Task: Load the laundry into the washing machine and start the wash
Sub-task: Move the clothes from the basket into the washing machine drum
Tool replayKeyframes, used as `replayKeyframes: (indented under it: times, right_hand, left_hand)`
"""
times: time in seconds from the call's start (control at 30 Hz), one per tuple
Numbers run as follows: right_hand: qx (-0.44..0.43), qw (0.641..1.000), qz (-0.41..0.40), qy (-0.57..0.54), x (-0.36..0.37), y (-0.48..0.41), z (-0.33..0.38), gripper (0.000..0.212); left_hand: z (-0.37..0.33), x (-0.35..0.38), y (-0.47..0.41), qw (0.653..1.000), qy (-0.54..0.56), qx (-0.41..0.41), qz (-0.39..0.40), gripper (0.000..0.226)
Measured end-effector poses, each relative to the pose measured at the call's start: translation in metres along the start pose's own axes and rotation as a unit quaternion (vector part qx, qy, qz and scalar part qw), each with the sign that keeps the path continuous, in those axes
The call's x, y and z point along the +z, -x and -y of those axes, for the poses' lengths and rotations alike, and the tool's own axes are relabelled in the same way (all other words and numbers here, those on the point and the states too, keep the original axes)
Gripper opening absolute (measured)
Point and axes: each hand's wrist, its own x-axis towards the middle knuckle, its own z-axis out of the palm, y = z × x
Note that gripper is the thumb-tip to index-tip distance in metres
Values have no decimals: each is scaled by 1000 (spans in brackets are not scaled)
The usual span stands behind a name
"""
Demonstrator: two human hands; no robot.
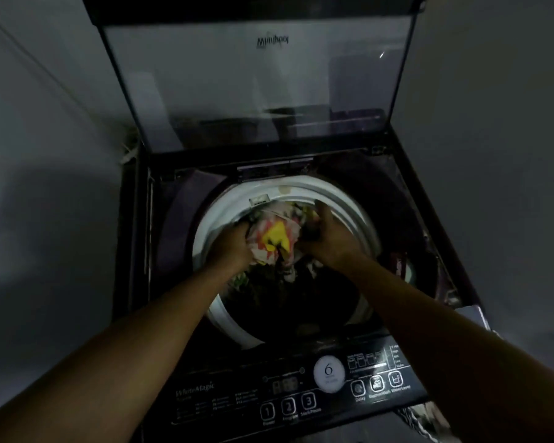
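Note:
A dark top-loading washing machine [135, 251] stands below me with its glass lid [256, 78] raised upright at the back. Inside the white drum rim [343, 203] lies a bundle of laundry [274, 238], patterned in yellow, pink and white, over darker clothes. My left hand [235, 243] grips the left side of the bundle. My right hand [328, 233] grips its right side. Both hands reach down into the drum opening. The control panel [301, 394] with its numbered buttons runs along the near edge.
Grey walls close in on both sides of the machine. A round white dial [329, 374] sits on the panel. Striped cloth [429, 423] shows at the lower right beside the machine. The room is dim.

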Motion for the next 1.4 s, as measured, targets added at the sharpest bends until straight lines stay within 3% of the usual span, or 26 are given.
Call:
replayKeyframes:
  times: [0.1,0.23,0.37,0.47,0.7,0.8,1.0,1.13,1.4]
  right_hand:
    - [-15,999,43,11,16,-20,-3,94]
    - [34,986,156,53,33,-25,-16,67]
    - [21,966,209,150,38,-18,-31,68]
    - [16,962,225,157,29,-6,-32,71]
    - [-18,965,169,200,-21,24,-1,51]
    - [-37,965,143,218,-57,43,15,49]
    - [-68,980,21,188,-132,90,14,49]
    - [-56,983,-37,171,-183,128,-9,36]
    - [19,984,-77,161,-265,203,-125,50]
  left_hand:
    - [3,12,-14,998,-50,30,-16,35]
    - [10,28,-27,996,-51,29,-62,17]
    - [17,40,-30,996,-48,37,61,46]
    - [20,36,-26,991,-40,15,123,64]
    - [-17,-4,3,994,24,27,104,67]
    - [-47,-24,17,993,35,71,84,53]
    - [-120,-50,54,990,53,124,40,54]
    - [-179,-43,82,984,46,173,27,50]
    - [-311,34,141,961,62,263,55,46]
